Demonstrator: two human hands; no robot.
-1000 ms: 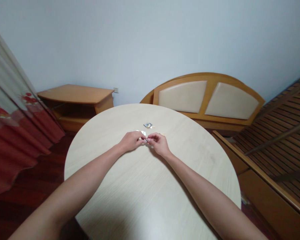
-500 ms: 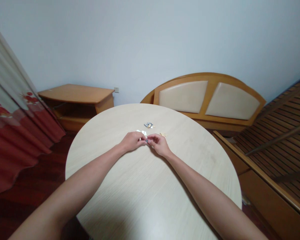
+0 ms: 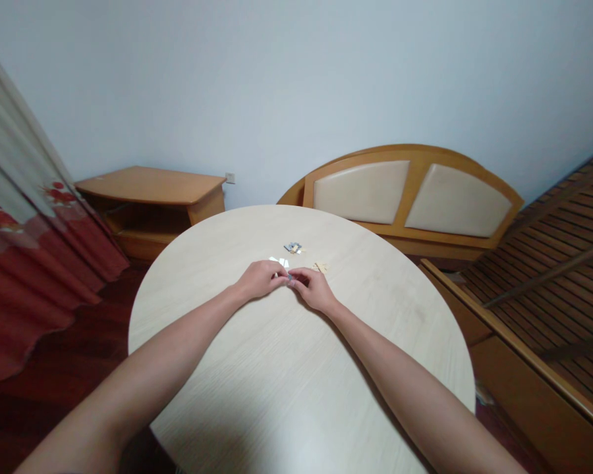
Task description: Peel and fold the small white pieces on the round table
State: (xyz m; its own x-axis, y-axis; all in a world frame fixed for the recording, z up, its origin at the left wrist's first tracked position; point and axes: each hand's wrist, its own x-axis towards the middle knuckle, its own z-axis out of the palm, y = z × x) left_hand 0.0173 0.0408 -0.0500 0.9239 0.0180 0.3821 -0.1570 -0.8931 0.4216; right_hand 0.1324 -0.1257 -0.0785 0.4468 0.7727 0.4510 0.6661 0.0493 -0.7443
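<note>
Fingertips of my left hand [image 3: 261, 279] and my right hand [image 3: 314, 288] meet over the pale round table [image 3: 277, 355]. Between them they pinch a small dark grey piece [image 3: 290, 278], too small to name and partly hidden by the fingers. Just beyond my left hand lie several flat white pieces [image 3: 283, 263]. A few tan stick-like pieces [image 3: 320, 267] rest close behind my right hand. Farther back is a little pile of grey and tan pieces [image 3: 293, 248].
A low wooden cabinet [image 3: 153, 184] stands behind the table to the left, beside a red and white curtain [image 3: 54, 263]. At the back right is a padded wooden headboard [image 3: 363, 191]. A slatted wooden frame [image 3: 563, 276] leans at the far right.
My right hand has shifted slightly down, and more of the tan pieces behind it shows. Both hands still pinch the small dark grey piece.
</note>
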